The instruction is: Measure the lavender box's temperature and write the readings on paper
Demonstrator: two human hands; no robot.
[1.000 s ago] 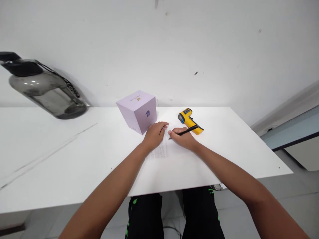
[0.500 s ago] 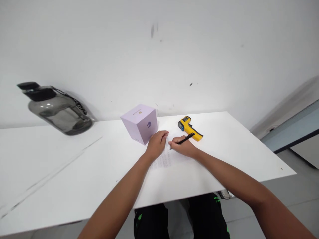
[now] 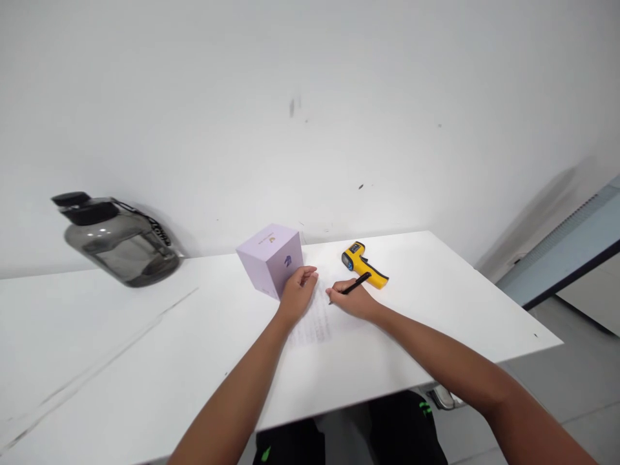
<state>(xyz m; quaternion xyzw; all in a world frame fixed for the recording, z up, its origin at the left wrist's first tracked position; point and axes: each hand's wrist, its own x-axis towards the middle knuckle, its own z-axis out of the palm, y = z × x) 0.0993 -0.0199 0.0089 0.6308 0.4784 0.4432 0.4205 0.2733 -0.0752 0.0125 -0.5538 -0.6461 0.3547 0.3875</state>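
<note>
A black pen (image 3: 357,283) is gripped in my right hand (image 3: 356,299), its tip pointing down-left at the sheet of paper (image 3: 311,329). Rows of small writing cover the sheet, too faint to read. My left hand (image 3: 297,292) lies on the paper's upper left part, fingers loosely bent and apart, with nothing seen in it. Right behind that hand stands a lilac box (image 3: 272,261) with small printed marks; I cannot tell whether they touch. A yellow and black infrared thermometer (image 3: 364,265) lies just beyond my right hand.
A grey see-through water bottle (image 3: 123,242) with a black lid and strap stands at the left by the wall (image 3: 310,142). The white table (image 3: 145,361) ends at an edge on the right and close before my knees (image 3: 290,445).
The view has tilted up slightly, so everything sits lower in it. My left hand's fingers have shifted a little; the right still holds the pen over the paper.
</note>
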